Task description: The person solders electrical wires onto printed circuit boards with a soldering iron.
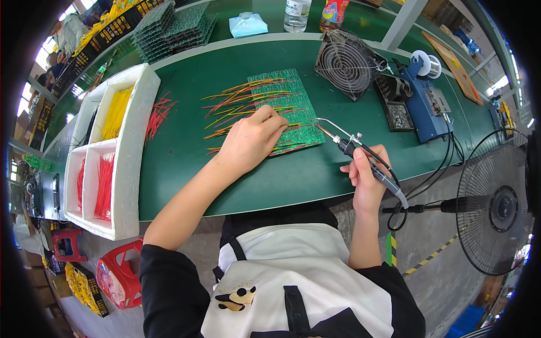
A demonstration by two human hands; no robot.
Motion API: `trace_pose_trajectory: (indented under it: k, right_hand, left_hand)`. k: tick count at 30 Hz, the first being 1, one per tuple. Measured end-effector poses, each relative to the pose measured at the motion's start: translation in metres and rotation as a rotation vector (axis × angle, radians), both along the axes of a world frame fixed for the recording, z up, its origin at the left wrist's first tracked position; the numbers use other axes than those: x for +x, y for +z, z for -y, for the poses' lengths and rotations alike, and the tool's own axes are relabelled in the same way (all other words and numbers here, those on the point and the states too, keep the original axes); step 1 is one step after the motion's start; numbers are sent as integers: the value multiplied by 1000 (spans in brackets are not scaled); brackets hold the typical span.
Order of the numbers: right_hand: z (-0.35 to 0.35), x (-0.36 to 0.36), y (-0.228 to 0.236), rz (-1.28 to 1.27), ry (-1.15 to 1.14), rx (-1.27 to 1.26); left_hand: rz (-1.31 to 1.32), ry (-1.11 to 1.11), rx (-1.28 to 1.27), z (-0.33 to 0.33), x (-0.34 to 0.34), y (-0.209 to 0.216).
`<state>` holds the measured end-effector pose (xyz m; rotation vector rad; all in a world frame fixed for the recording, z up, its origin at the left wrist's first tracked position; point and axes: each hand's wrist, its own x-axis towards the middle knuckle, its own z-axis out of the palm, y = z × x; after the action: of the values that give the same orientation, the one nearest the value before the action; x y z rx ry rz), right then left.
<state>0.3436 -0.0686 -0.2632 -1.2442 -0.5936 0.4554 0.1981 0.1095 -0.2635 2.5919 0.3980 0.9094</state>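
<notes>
A green circuit board panel (304, 107) lies on the green bench, with several red and yellow wires (225, 101) sticking out over its left side. My left hand (255, 138) rests over the panel's lower left part, fingers pinched together among the wires; the fingertips are partly hidden, and a wire end shows just past them. In my right hand (369, 174) is a soldering iron (360, 155) with a thin curved solder feed tube (335, 125) fixed to it. The iron's tip points at the panel's right edge, close to my left fingertips.
A white foam box (141, 112) holds yellow and red wires at left, beside loose red wires (160, 117). Behind the panel stands a square fan (349, 65). A blue soldering station (431, 107) with a solder spool (428, 65) is at right, near a large black fan (499, 205).
</notes>
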Motion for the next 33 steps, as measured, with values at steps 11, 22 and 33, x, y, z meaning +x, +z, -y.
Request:
trace_pose_trajectory:
  k: [11, 22, 33]
  right_hand:
    - [-3, -3, 1, 16, 35, -56]
    - [-3, -2, -3, 66, 55, -51]
    - [-2, -12, -2, 124, 42, -77]
  left_hand:
    - [-110, 49, 126, 3, 0, 2]
    - [-78, 34, 120, 2, 1, 2]
    - [-92, 32, 138, 1, 1, 1]
